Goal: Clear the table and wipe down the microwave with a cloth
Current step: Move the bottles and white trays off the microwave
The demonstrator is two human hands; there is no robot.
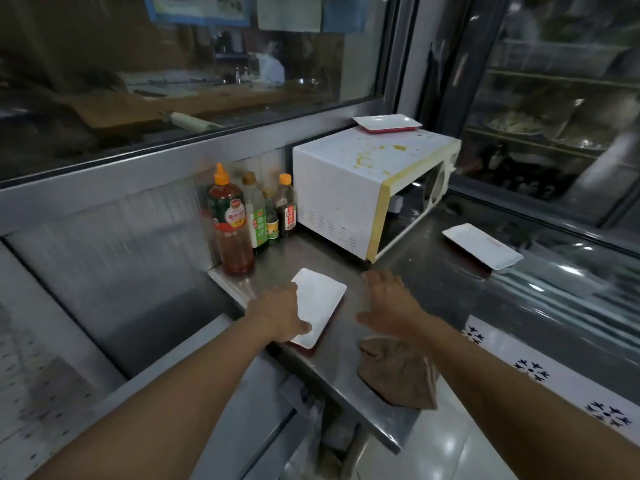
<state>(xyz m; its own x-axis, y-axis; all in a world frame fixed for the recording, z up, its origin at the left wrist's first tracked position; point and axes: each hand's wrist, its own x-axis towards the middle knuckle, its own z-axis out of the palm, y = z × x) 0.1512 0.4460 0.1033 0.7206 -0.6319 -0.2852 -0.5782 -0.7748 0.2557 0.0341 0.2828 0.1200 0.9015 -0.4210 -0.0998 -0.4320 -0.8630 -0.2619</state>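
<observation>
My left hand [282,315] grips the stiff, slick rectangular plate [320,301] by its long edge (breakable, I judge), right hand [389,299] fingers spread, holding nothing.

From my view, the microwave [363,188] stands at twelve o'clock on the table [433,282], one plate [387,123] on top, bottles [254,213] at ten, a second plate [482,245] at two, a third plate [320,306] nearest, the cloth [398,372] at five.
</observation>
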